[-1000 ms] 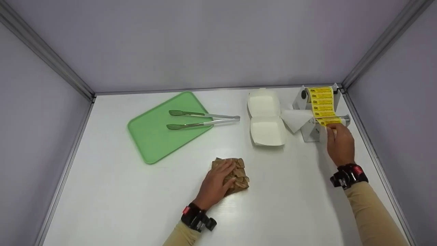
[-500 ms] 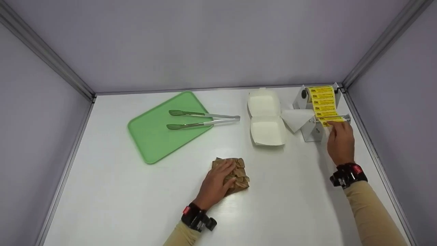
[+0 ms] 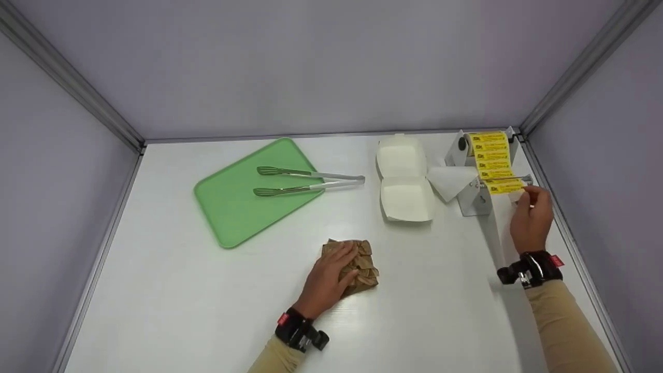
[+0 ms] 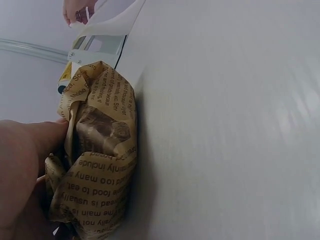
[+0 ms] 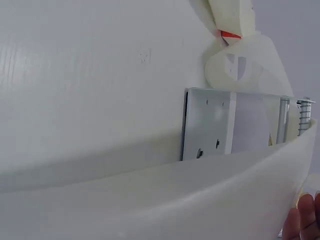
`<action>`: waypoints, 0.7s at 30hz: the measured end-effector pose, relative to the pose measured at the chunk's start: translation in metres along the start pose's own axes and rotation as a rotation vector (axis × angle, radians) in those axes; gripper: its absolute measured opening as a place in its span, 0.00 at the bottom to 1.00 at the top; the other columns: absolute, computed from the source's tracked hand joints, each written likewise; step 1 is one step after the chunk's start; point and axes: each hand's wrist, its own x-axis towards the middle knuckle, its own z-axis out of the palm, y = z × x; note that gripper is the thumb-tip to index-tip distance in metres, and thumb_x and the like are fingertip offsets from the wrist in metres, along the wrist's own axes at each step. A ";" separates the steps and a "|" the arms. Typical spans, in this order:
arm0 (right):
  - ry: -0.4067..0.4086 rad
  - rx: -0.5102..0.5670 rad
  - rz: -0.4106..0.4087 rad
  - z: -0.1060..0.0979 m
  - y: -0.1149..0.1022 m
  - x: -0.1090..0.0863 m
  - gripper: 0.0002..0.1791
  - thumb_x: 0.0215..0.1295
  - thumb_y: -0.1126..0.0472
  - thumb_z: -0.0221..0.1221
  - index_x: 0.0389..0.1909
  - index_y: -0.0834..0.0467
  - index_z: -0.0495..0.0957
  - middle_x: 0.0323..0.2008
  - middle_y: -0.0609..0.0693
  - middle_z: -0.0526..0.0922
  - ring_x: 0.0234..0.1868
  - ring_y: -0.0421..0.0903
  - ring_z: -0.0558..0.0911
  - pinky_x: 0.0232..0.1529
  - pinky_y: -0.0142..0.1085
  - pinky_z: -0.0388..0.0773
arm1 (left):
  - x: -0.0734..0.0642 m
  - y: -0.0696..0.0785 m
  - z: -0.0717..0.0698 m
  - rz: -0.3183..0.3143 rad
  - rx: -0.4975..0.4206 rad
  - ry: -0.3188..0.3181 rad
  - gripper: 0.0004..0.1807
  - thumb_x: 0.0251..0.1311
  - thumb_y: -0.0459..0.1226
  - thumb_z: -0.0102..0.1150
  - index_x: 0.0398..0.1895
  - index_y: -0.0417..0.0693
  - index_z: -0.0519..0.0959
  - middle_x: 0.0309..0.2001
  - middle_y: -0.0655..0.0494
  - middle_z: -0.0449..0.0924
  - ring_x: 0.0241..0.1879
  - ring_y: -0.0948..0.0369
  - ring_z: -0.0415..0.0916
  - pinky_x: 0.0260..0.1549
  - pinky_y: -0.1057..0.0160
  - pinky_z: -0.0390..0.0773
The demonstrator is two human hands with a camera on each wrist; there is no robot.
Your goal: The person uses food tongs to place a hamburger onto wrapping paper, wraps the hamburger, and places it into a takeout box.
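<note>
The left sleeve point(image 3: 277, 356) and right sleeve point(image 3: 570, 326) are plain tan, long and lightly creased, ending near the wrists. Below the bare left hand point(image 3: 325, 282) sits a black left wristband point(image 3: 293, 325) with a small red tag point(image 3: 283, 318) outside, a rounded black camera point(image 3: 320, 340) inside, and silvery hardware point(image 3: 305, 342). The bare right hand point(image 3: 532, 220) has a matching right wristband point(image 3: 545, 268).

Tongs point(image 3: 310, 187) partly on green tray point(image 3: 235, 211)

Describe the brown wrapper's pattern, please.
The wrapper bears dark printed text, clearest in the left wrist view.
</note>
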 end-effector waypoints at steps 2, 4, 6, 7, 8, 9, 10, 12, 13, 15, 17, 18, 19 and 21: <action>0.004 0.028 0.061 -0.002 0.001 0.000 0.19 0.81 0.57 0.43 0.58 0.67 0.71 0.39 0.39 0.70 0.39 0.31 0.72 0.41 0.25 0.69 | 0.000 0.000 0.000 0.003 -0.001 -0.002 0.30 0.75 0.49 0.52 0.76 0.51 0.65 0.78 0.55 0.61 0.78 0.52 0.56 0.73 0.42 0.62; 0.005 0.048 0.104 -0.005 0.002 0.000 0.18 0.81 0.56 0.43 0.58 0.65 0.71 0.37 0.37 0.69 0.38 0.30 0.74 0.42 0.24 0.71 | 0.000 0.000 0.000 0.005 0.000 -0.001 0.30 0.75 0.49 0.51 0.76 0.51 0.65 0.78 0.55 0.61 0.78 0.52 0.56 0.73 0.42 0.62; 0.008 0.061 0.133 -0.007 0.003 0.000 0.18 0.81 0.55 0.43 0.57 0.63 0.70 0.37 0.38 0.70 0.38 0.31 0.75 0.42 0.24 0.72 | 0.000 -0.001 0.000 0.008 -0.001 0.003 0.30 0.75 0.49 0.51 0.76 0.51 0.65 0.78 0.54 0.61 0.78 0.52 0.57 0.73 0.42 0.62; 0.011 0.071 0.144 -0.008 0.004 0.000 0.17 0.81 0.55 0.43 0.57 0.63 0.70 0.37 0.38 0.71 0.38 0.31 0.76 0.42 0.24 0.73 | 0.000 -0.001 0.000 0.008 -0.002 0.005 0.30 0.75 0.49 0.51 0.76 0.51 0.65 0.78 0.54 0.61 0.78 0.52 0.57 0.73 0.42 0.62; 0.016 0.085 0.156 -0.009 0.004 -0.001 0.16 0.81 0.55 0.43 0.56 0.62 0.70 0.36 0.39 0.71 0.37 0.32 0.76 0.42 0.24 0.74 | 0.000 -0.001 0.000 0.008 -0.003 0.007 0.30 0.75 0.49 0.52 0.76 0.51 0.66 0.78 0.54 0.62 0.78 0.52 0.57 0.73 0.42 0.62; 0.017 0.109 0.177 -0.011 0.003 -0.002 0.15 0.81 0.54 0.43 0.55 0.60 0.70 0.37 0.40 0.72 0.37 0.33 0.77 0.41 0.24 0.75 | 0.000 -0.001 0.000 0.009 -0.005 0.010 0.30 0.75 0.48 0.52 0.76 0.51 0.66 0.78 0.54 0.62 0.78 0.52 0.57 0.73 0.42 0.62; 0.022 0.159 0.200 -0.012 0.003 -0.003 0.14 0.81 0.55 0.44 0.54 0.59 0.70 0.37 0.41 0.73 0.37 0.34 0.77 0.41 0.24 0.76 | 0.000 -0.001 0.000 0.009 -0.004 0.012 0.30 0.74 0.48 0.52 0.75 0.50 0.66 0.77 0.54 0.62 0.78 0.52 0.57 0.73 0.42 0.62; 0.034 0.287 0.257 -0.014 0.001 -0.005 0.10 0.81 0.56 0.45 0.51 0.57 0.69 0.36 0.45 0.75 0.35 0.37 0.79 0.38 0.24 0.78 | 0.000 0.000 0.000 0.009 -0.003 0.016 0.30 0.74 0.48 0.53 0.75 0.50 0.66 0.77 0.54 0.62 0.78 0.52 0.58 0.73 0.42 0.62; 0.044 0.360 0.287 -0.016 0.000 -0.006 0.08 0.80 0.56 0.46 0.49 0.56 0.68 0.36 0.47 0.75 0.34 0.38 0.79 0.37 0.24 0.78 | 0.000 0.000 0.000 0.009 -0.001 0.016 0.30 0.74 0.48 0.53 0.75 0.50 0.66 0.77 0.54 0.62 0.78 0.52 0.58 0.73 0.42 0.62; 0.074 0.509 0.341 -0.019 -0.002 -0.009 0.05 0.79 0.58 0.48 0.46 0.55 0.67 0.35 0.50 0.75 0.31 0.41 0.79 0.33 0.25 0.79 | 0.000 0.000 0.000 0.009 0.002 0.015 0.30 0.74 0.48 0.53 0.75 0.50 0.66 0.77 0.54 0.63 0.78 0.52 0.58 0.73 0.42 0.63; 0.110 0.618 0.365 -0.021 -0.004 -0.010 0.04 0.79 0.59 0.49 0.43 0.56 0.67 0.33 0.52 0.76 0.28 0.43 0.80 0.30 0.26 0.80 | 0.000 0.000 0.000 0.004 0.003 0.009 0.30 0.74 0.48 0.53 0.76 0.50 0.66 0.77 0.54 0.63 0.78 0.52 0.58 0.73 0.42 0.63; 0.124 0.645 0.367 -0.022 -0.005 -0.011 0.05 0.78 0.59 0.50 0.43 0.56 0.67 0.32 0.53 0.76 0.26 0.44 0.79 0.29 0.27 0.80 | 0.000 0.001 -0.001 0.001 0.002 0.005 0.30 0.74 0.48 0.53 0.76 0.51 0.66 0.77 0.54 0.63 0.78 0.52 0.58 0.73 0.41 0.63; 0.139 0.669 0.367 -0.023 -0.005 -0.011 0.05 0.78 0.59 0.51 0.42 0.57 0.67 0.31 0.53 0.76 0.25 0.44 0.79 0.28 0.28 0.81 | 0.000 0.001 -0.001 -0.001 0.001 0.002 0.30 0.74 0.48 0.52 0.76 0.51 0.66 0.77 0.54 0.63 0.78 0.52 0.58 0.73 0.41 0.63; 0.159 0.691 0.365 -0.024 -0.003 -0.011 0.07 0.78 0.58 0.52 0.43 0.57 0.67 0.29 0.54 0.76 0.23 0.45 0.79 0.26 0.29 0.81 | 0.001 0.001 -0.001 -0.006 -0.001 -0.001 0.30 0.74 0.48 0.53 0.76 0.51 0.66 0.77 0.55 0.63 0.78 0.53 0.57 0.73 0.41 0.63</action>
